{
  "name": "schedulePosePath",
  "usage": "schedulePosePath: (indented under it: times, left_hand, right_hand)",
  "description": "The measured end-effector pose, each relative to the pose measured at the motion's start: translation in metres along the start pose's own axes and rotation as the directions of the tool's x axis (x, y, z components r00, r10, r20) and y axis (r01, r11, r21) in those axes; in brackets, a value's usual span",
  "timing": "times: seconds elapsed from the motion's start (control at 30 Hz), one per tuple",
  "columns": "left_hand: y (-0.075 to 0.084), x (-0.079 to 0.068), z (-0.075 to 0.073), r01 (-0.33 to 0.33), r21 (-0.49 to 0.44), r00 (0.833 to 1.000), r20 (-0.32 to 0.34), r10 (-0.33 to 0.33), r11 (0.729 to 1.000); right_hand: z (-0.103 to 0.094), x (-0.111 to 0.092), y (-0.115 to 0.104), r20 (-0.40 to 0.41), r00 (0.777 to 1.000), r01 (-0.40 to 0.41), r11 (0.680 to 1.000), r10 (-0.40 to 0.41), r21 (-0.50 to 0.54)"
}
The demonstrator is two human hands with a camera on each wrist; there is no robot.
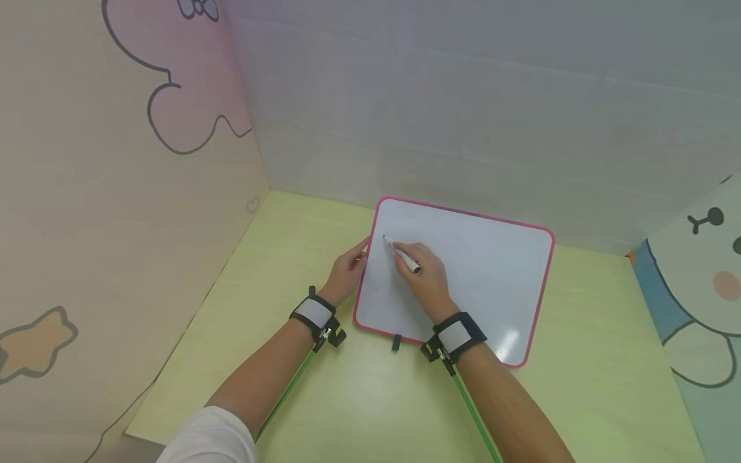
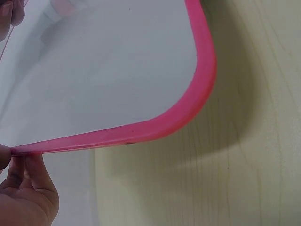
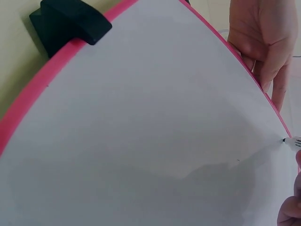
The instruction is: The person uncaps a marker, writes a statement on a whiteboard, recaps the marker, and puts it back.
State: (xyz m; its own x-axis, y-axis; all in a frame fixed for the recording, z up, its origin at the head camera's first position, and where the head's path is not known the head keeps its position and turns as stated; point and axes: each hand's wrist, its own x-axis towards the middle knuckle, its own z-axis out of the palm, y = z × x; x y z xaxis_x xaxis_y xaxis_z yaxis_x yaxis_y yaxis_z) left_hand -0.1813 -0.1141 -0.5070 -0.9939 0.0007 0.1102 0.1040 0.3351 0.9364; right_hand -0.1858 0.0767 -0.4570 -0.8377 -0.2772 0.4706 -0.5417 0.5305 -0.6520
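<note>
- You had a whiteboard (image 1: 480, 283) in front of you, with a pink frame (image 1: 466, 211) all around it. It was turned a little, so its top edge sloped down to the right.
- Your left hand (image 1: 347, 269) pinched the whiteboard's left edge. In the left wrist view, fingers were under the pink frame and another finger or the thumb was at its top side.
- Your right hand (image 1: 427, 276) gripped a white marker (image 1: 410, 262). It was above the upper left part of the whiteboard, and the black tip (image 3: 284, 140) pointed away from you. The tip was at the white face, but you could not tell for sure if it touched.
- A tiny dark speck (image 3: 238, 160) was on the white face, near the tip.
- A black clip (image 1: 396, 343) sat on the bottom edge of the whiteboard, between your two wrists.
- The whiteboard was over a pale yellow table (image 1: 324, 411). Near one round corner, a soft shadow fell on the wood.
- You wore a black strap on each wrist, and a green cord (image 1: 289, 392) ran back along your left arm. Your left sleeve (image 1: 211, 437) was white.
- The left wall had a big pink shape (image 1: 191, 96) and an orange star (image 1: 40, 347). The right wall had a drawn animal face (image 1: 700, 263).
</note>
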Motion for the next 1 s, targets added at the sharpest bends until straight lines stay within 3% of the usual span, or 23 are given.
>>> schedulePosePath:
  times: [1.0]
  left_hand:
    - [0.0042, -0.0003, 0.0010, -0.002, 0.002, 1.000, 0.006, 0.002, 1.000]
  right_hand:
    - [-0.0059, -0.0046, 0.0002, 0.094, 0.993, -0.069, 0.998, 0.068, 0.008]
